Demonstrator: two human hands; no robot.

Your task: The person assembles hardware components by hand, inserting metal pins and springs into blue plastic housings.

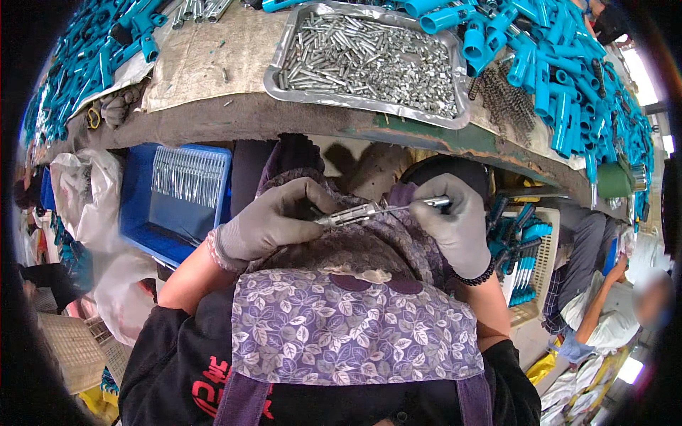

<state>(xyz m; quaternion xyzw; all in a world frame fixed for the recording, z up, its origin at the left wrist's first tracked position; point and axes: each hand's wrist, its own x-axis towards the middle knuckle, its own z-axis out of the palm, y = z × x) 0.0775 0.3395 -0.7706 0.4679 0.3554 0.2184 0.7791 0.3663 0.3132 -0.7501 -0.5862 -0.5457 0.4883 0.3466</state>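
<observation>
1. The fingertips hide the ends of the metal fitting (348, 215); its joint is hard to make out.
2. It's slim, silvery, with a thin rod (405, 207), held over the lap below the surface (213, 117).
3. Left hand (273, 216), gloved, pinches the fitting; right hand (455, 220) has its grip closed on the rod.

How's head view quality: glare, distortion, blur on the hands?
Head view: strong fisheye, the bench edge bows and the corners go black; glare blows out the right rim; left hand, right hand and the metal part between them are sharp, lit evenly; shade under the bench.
</observation>
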